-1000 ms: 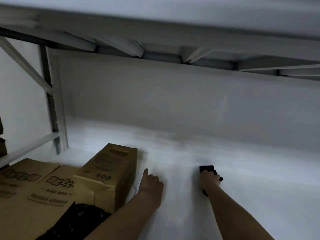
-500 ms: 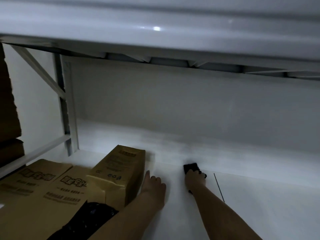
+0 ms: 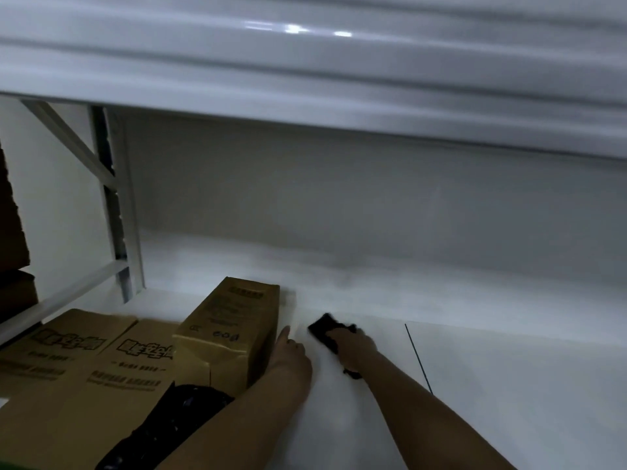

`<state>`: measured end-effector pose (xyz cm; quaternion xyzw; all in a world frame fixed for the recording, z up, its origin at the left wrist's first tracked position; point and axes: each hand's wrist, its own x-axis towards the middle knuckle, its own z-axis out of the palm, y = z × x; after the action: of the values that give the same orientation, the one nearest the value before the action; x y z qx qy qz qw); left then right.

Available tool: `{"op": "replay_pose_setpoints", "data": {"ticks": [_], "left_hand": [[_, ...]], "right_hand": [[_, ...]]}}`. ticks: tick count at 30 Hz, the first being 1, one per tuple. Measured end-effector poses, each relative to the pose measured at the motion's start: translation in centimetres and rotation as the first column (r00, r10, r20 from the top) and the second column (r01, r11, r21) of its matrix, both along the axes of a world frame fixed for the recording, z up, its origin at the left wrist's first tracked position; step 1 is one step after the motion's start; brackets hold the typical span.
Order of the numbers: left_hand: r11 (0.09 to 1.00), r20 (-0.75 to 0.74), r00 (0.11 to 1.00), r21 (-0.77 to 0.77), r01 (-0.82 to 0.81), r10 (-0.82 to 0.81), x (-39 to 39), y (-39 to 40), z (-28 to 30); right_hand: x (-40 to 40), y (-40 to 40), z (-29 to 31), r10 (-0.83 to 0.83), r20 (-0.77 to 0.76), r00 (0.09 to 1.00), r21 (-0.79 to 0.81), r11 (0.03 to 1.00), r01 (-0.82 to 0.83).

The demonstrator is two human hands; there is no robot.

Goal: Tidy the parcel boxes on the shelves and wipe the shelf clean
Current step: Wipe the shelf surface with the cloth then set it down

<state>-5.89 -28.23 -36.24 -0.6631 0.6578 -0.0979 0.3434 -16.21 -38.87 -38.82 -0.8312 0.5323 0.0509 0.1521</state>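
On the white shelf board my right hand presses a dark cloth flat against the surface, fingers curled over its near part. My left hand rests on the board just left of the cloth, fingers stretched, beside the right side of an upright brown parcel box. Two flat brown boxes with dark printing, one at the far left and one next to it, lie to the left of the upright box.
The shelf above hangs low over the space. A white upright post with braces stands at the left rear. More brown boxes sit beyond it on the left. A dark seam crosses the board right of my right arm.
My right hand has slid the cloth leftward across the board, closer to my left hand and the upright box. The view has dropped, showing more of the shelf above.
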Motion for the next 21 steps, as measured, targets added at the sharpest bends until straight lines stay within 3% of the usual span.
{"op": "replay_pose_setpoints", "data": {"ticks": [2,6,9,12,14,16,18,21], "left_hand": [[1.0,-0.023,1.0,-0.018,-0.006,0.005,0.0,0.2,-0.3],[1.0,0.037,0.999,0.026,-0.017,0.016,0.4,0.5,-0.1],[0.998,0.113,0.994,0.061,-0.005,-0.002,0.2,0.9,0.3],[0.999,0.161,0.987,0.049,0.005,-0.013,0.1,1.2,0.2],[0.997,0.194,0.98,0.066,0.032,-0.045,0.3,1.6,0.0],[0.994,0.218,0.974,0.102,0.035,-0.057,0.1,1.9,-0.1],[0.995,0.194,0.98,0.097,0.027,-0.046,0.0,2.2,-0.3],[0.993,0.168,0.983,0.101,0.057,-0.074,-0.2,3.0,0.0]], "right_hand": [[-1.7,0.2,-0.4,-0.139,-0.093,0.986,-0.193,0.974,0.119],[-1.1,2.3,-0.7,-0.201,-0.115,0.973,-0.211,0.962,0.174],[1.6,4.0,-0.9,-0.029,-0.052,0.998,-0.154,0.988,0.02],[2.3,4.9,-1.3,0.258,0.022,0.966,-0.101,0.962,-0.255],[1.3,5.1,-1.4,0.275,0.067,0.959,-0.077,0.96,-0.27],[-0.6,4.6,-1.5,0.206,0.038,0.978,-0.141,0.97,-0.199],[-1.9,4.1,-1.6,0.036,-0.036,0.999,-0.23,0.972,-0.043],[-1.1,4.4,-1.8,-0.154,-0.023,0.988,-0.235,0.961,0.145]]}}
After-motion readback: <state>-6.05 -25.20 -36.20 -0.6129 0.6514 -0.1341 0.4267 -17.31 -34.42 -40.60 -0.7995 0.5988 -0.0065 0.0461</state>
